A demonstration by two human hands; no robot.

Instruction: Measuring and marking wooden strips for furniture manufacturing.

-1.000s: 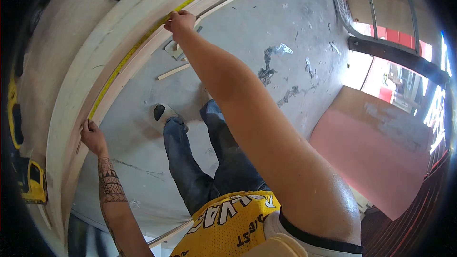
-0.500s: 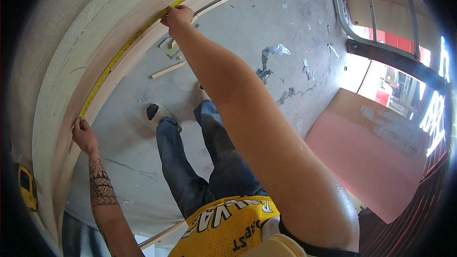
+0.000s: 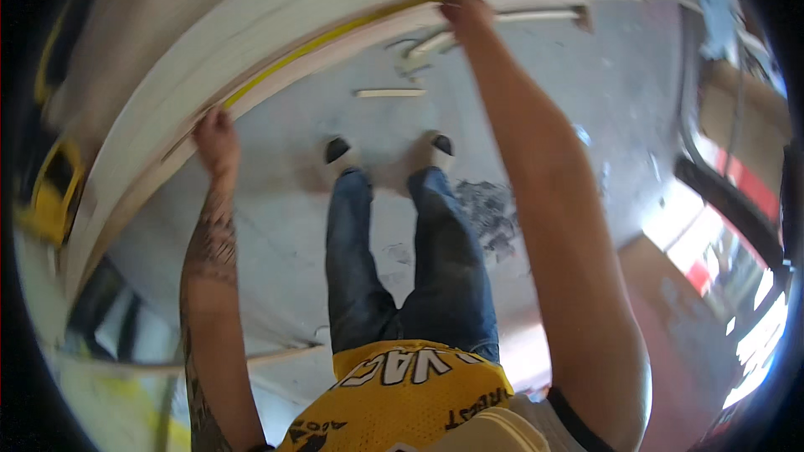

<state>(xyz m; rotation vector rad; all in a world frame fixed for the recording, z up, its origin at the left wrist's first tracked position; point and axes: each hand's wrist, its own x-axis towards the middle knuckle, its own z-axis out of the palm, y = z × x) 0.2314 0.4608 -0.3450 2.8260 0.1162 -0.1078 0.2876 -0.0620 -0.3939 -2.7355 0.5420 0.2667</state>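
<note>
A yellow tape measure blade (image 3: 335, 32) is stretched along a long pale wooden board (image 3: 289, 84), which bends across the upper part of the view. My left hand (image 3: 218, 144) is closed at the blade's near left end, fingertips pinched on it against the board. Farther right, my right hand (image 3: 471, 17) has its fingers closed over the blade at the board's edge. Past that hand the blade runs on to the right. Motion blur softens both hands, and the right fingertips are partly hidden.
Wood offcuts (image 3: 390, 93) lie on the grey floor (image 3: 293, 226) beyond my feet. A yellow and black tool (image 3: 52, 188) rests at the far left. On the right stand a pinkish panel (image 3: 670, 318) and a dark beam (image 3: 730, 213) beside a metal frame.
My view has turned, so the board and tape now lie more level across the top. Both hands remain on the tape, with my right arm reaching more straight ahead.
</note>
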